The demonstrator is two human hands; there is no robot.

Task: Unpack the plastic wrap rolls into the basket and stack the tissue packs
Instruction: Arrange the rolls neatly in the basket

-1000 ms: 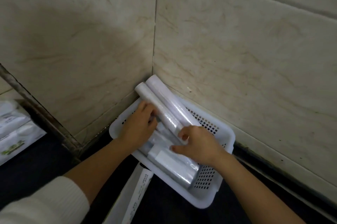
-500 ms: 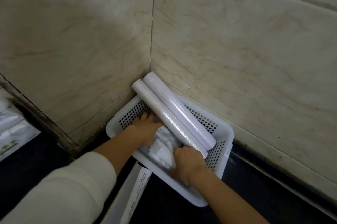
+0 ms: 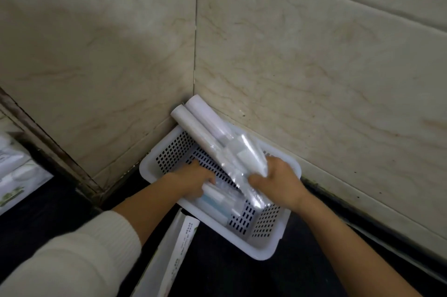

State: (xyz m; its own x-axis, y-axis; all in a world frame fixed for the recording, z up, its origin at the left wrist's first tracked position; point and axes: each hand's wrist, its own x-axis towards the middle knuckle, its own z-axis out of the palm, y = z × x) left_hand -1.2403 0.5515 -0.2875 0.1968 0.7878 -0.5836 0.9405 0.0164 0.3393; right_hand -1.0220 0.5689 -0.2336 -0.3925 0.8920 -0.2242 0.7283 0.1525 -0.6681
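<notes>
Inside the white perforated basket point(image 3: 263, 247), the left hand point(image 3: 191, 179) is curled around the near end of a short roll point(image 3: 219, 197) lying low on the basket floor, while the right hand point(image 3: 278, 182) is clenched on crinkled clear packaging point(image 3: 238, 171). That film sleeves the lower ends of 2 long plastic wrap rolls point(image 3: 193, 122). Their long axis runs diagonally from the right hand up and away into the corner of the tiled walls point(image 3: 196, 55), their far ends sticking out past the basket rim, so the right hand is the nearer one to strip the film toward the body. The rolls look pale, smooth and matte; the film is glossy and bunched. Whether more rolls sit under the film is unclear, probably 1 or 2. A tissue pack point(image 3: 179, 246) lies beside the basket on the dark counter point(image 3: 229, 272), more tissue packs point(image 3: 17, 176) sit far left.
</notes>
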